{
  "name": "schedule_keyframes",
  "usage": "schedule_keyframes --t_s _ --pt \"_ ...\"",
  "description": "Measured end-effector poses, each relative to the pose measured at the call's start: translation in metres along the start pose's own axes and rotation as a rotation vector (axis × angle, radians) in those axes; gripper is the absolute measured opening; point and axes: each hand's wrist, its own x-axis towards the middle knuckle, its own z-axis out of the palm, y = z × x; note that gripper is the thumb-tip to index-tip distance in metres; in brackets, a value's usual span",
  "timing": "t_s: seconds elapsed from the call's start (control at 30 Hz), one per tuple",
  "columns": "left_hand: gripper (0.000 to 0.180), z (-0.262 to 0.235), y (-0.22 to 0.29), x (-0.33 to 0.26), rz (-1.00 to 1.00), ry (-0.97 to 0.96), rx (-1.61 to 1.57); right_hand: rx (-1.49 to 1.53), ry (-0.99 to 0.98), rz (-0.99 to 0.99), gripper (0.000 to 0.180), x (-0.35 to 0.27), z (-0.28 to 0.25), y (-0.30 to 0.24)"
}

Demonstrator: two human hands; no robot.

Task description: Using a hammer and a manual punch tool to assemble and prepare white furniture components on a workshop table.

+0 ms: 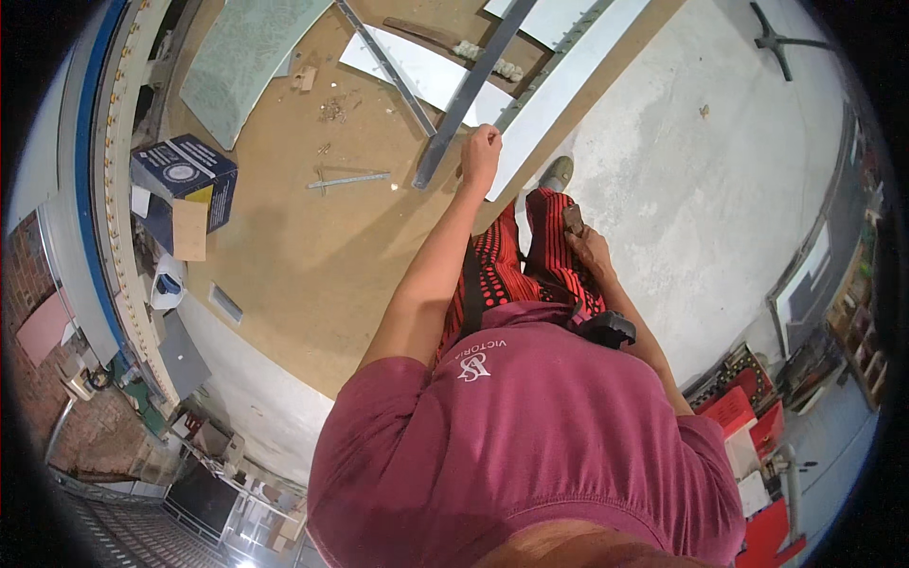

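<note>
My left hand [481, 156] is curled closed at the near end of a long white panel [516, 156]. Any small thing inside its fingers is hidden. Along that panel runs a narrow grey-green strip [549, 71] with bumps on it. Just left of the hand lies a long dark grey bar [473, 87], and beyond that a thinner metal strip [386, 66] with holes. Down by my right thigh, my right hand [593, 252] grips a small brownish block-shaped piece [573, 220]; whether it is part of a tool, I cannot tell.
The brown board surface [284, 256] carries a thin metal rod with a crosspiece [348, 180], crumbs, a pale green sheet [246, 66] and a twisted whitish bundle [488, 61]. A dark blue carton [204, 180] stands left. Red bins [729, 412] are at right.
</note>
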Motion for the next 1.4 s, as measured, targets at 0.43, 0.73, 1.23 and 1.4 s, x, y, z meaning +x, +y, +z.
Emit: schedule_keyframes --t_s 0.43,0.73,1.23,1.4 --pt "0.012 0.024 -0.003 0.019 0.241 0.139 0.191 0.120 0.064 0.026 0.051 -0.007 0.011 0.025" --pt "0.004 0.019 0.010 0.020 0.262 0.065 0.404 0.177 0.056 0.033 0.051 -0.009 0.010 0.023" --pt "0.007 0.036 -0.003 0.032 0.498 0.121 0.246 0.194 0.114 -0.042 0.049 0.002 -0.015 -0.021" --pt "0.007 0.031 -0.006 0.029 0.403 0.134 0.144 0.383 0.128 -0.157 0.047 0.022 -0.049 -0.081"
